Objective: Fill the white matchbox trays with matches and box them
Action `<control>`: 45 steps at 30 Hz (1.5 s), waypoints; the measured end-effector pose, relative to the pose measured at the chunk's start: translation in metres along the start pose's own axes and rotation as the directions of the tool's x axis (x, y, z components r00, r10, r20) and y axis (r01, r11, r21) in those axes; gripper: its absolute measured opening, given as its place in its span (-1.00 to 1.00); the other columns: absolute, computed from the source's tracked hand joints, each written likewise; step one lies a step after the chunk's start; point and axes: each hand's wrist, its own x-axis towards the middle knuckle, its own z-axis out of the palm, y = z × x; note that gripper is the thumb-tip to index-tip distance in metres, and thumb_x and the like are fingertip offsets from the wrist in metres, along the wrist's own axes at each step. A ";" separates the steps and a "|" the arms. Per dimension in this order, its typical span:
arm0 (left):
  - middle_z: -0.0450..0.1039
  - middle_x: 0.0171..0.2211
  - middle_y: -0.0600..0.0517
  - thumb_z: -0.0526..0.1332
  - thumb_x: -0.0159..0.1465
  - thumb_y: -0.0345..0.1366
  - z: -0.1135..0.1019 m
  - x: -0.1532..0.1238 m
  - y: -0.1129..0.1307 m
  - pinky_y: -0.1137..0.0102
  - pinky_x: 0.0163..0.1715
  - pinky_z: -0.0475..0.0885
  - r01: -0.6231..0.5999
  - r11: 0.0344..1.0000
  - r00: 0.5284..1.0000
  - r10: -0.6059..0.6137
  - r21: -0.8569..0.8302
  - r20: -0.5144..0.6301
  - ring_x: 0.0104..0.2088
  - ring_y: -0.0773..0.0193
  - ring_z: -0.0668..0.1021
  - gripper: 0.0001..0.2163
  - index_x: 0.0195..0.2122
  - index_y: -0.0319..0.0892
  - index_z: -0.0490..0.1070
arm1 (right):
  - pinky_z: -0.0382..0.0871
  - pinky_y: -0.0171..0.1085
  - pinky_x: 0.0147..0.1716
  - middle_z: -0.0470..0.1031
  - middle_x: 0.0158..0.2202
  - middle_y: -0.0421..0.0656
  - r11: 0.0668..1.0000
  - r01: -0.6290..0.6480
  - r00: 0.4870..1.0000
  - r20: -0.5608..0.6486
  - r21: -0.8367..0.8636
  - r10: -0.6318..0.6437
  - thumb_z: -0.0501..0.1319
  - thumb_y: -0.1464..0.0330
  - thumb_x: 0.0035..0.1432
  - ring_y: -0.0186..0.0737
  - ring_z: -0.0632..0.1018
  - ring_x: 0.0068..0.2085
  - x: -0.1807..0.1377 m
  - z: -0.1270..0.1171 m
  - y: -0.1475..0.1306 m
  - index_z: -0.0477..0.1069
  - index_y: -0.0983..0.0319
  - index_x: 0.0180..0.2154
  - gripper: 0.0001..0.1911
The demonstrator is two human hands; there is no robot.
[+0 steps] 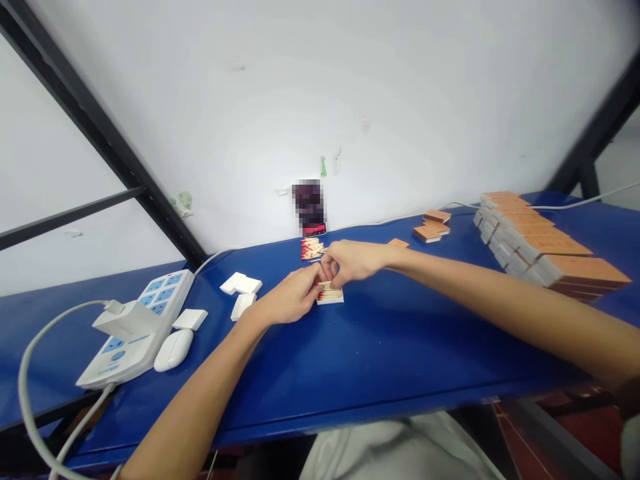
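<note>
A small white matchbox tray (331, 300) with red-tipped matches lying in it rests on the blue table. My left hand (295, 295) is closed at the tray's left end, thumb and fingers gripping it there. Over the tray's far side, my right hand (350, 259) has its fingers pinched together, touching or nearly touching my left fingertips. Whatever lies between the right fingertips is hidden. Just behind the hands is a loose pile of matches (313, 249) with red heads.
A phone (310, 207) leans against the wall. White empty trays (243, 306) lie left, near a power strip (167, 293), a white earbud case (174, 350) and cables. On the right are several loose matchboxes (428, 233) and stacked matchbox packs (545, 243).
</note>
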 end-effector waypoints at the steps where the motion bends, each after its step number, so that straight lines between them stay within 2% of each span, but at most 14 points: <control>1: 0.46 -0.26 -0.01 0.01 0.35 -0.34 0.001 0.000 0.001 0.35 -0.30 0.37 0.004 1.000 1.000 -0.004 0.004 0.006 -0.32 0.23 0.47 -0.90 -0.23 -0.14 0.29 | 0.23 -0.39 -0.51 0.55 -0.47 -0.25 1.000 -0.018 1.000 0.019 -0.005 0.018 0.27 0.44 -0.11 -0.35 0.48 -0.45 0.000 0.000 0.001 0.51 0.24 -0.42 -0.88; 8: 0.51 -0.37 0.07 0.15 0.29 -0.33 0.000 0.002 0.002 0.42 -0.31 0.35 -0.008 1.000 0.999 0.008 0.015 -0.047 -0.38 0.29 0.51 -0.93 -0.31 -0.15 0.40 | 0.15 -0.35 -0.57 0.50 -0.56 -0.26 0.996 -0.045 0.998 0.040 -0.078 0.049 0.28 0.43 -0.10 -0.37 0.41 -0.59 0.000 0.004 0.004 0.51 0.24 -0.47 -0.95; 11: 0.53 -0.32 0.04 0.16 0.26 -0.35 0.001 0.003 0.001 0.40 -0.27 0.36 -0.039 0.999 0.996 0.042 0.037 -0.079 -0.32 0.26 0.52 -0.91 -0.28 -0.16 0.46 | 0.12 -0.33 -0.55 0.46 -0.59 -0.25 0.984 -0.033 0.999 -0.027 -0.174 0.029 0.27 0.49 -0.10 -0.37 0.39 -0.57 -0.001 0.010 -0.002 0.47 0.24 -0.54 -0.94; 14: 0.52 -0.26 -0.02 0.17 0.24 -0.34 0.001 0.002 -0.001 0.37 -0.25 0.37 -0.057 0.995 0.993 0.064 0.077 -0.099 -0.27 0.21 0.51 -0.86 -0.22 -0.16 0.49 | 0.11 -0.31 -0.51 0.41 -0.60 -0.22 0.957 -0.099 0.992 -0.100 -0.273 0.074 0.27 0.54 -0.10 -0.35 0.38 -0.54 -0.003 0.015 -0.014 0.45 0.24 -0.57 -0.89; 17: 0.51 -0.25 -0.02 0.18 0.23 -0.32 -0.002 0.001 -0.002 0.35 -0.22 0.37 -0.066 0.993 0.994 0.074 0.095 -0.082 -0.26 0.19 0.50 -0.82 -0.16 -0.14 0.49 | 0.12 -0.29 -0.47 0.41 -0.56 -0.18 0.936 -0.149 0.986 -0.120 -0.320 0.116 0.30 0.53 -0.09 -0.29 0.41 -0.48 -0.004 0.017 -0.023 0.45 0.24 -0.54 -0.89; 21: 0.50 -0.29 -0.01 0.17 0.22 -0.27 -0.007 -0.002 -0.005 0.34 -0.25 0.36 -0.048 0.989 0.999 0.051 0.140 -0.017 -0.30 0.19 0.48 -0.77 -0.12 -0.15 0.47 | 0.10 -0.29 -0.49 0.44 -0.52 -0.15 0.919 -0.134 0.990 -0.089 -0.370 0.108 0.28 0.52 -0.06 -0.27 0.42 -0.47 -0.007 0.016 -0.029 0.46 0.24 -0.50 -0.92; 28: 0.45 -0.34 0.01 0.11 0.15 -0.38 -0.011 -0.003 -0.014 0.38 -0.33 0.33 -0.016 0.983 1.000 0.013 0.184 0.018 -0.35 0.22 0.45 -0.79 -0.21 -0.19 0.46 | 0.09 -0.31 -0.49 0.52 -0.42 -0.02 0.843 -0.111 0.993 -0.025 -0.526 0.115 0.14 0.52 0.06 -0.25 0.46 -0.47 -0.013 0.017 -0.041 0.51 0.33 -0.36 -0.83; 32: 0.45 -0.36 0.02 0.09 0.16 -0.37 -0.008 -0.002 -0.015 0.37 -0.34 0.33 0.008 0.975 1.000 -0.006 0.224 -0.008 -0.35 0.21 0.45 -0.83 -0.26 -0.17 0.43 | 0.10 -0.31 -0.48 0.52 -0.40 0.01 0.823 -0.132 0.990 -0.037 -0.552 0.134 0.15 0.53 0.07 -0.22 0.48 -0.44 -0.015 0.016 -0.048 0.51 0.36 -0.30 -0.82; 37: 0.50 -0.30 0.00 0.04 0.25 -0.36 -0.004 -0.001 -0.016 0.35 -0.25 0.35 0.010 0.966 1.000 -0.004 0.257 -0.024 -0.28 0.19 0.51 -0.79 -0.22 -0.14 0.46 | 0.13 -0.30 -0.45 0.50 -0.36 0.01 0.819 -0.180 0.981 -0.039 -0.545 0.189 0.17 0.54 0.03 -0.19 0.49 -0.40 -0.019 0.011 -0.049 0.51 0.34 -0.34 -0.84; 40: 0.51 -0.28 0.00 0.04 0.26 -0.36 -0.004 0.000 -0.017 0.35 -0.26 0.35 0.009 0.964 1.000 0.000 0.265 -0.031 -0.27 0.19 0.52 -0.80 -0.22 -0.14 0.46 | 0.14 -0.30 -0.43 0.50 -0.33 -0.03 0.840 -0.170 0.984 -0.039 -0.516 0.175 0.23 0.46 0.03 -0.17 0.50 -0.36 -0.018 0.008 -0.042 0.51 0.29 -0.34 -0.89; 45: 0.48 -0.37 0.03 0.08 0.26 -0.33 -0.003 0.000 -0.016 0.37 -0.31 0.33 0.006 0.963 1.000 0.002 0.269 -0.031 -0.35 0.21 0.49 -0.83 -0.25 -0.13 0.45 | 0.15 -0.25 -0.31 0.49 -0.36 -0.13 0.892 -0.097 0.994 -0.006 -0.441 0.105 0.26 0.34 0.06 -0.22 0.46 -0.35 -0.013 0.005 -0.025 0.49 0.23 -0.35 -0.90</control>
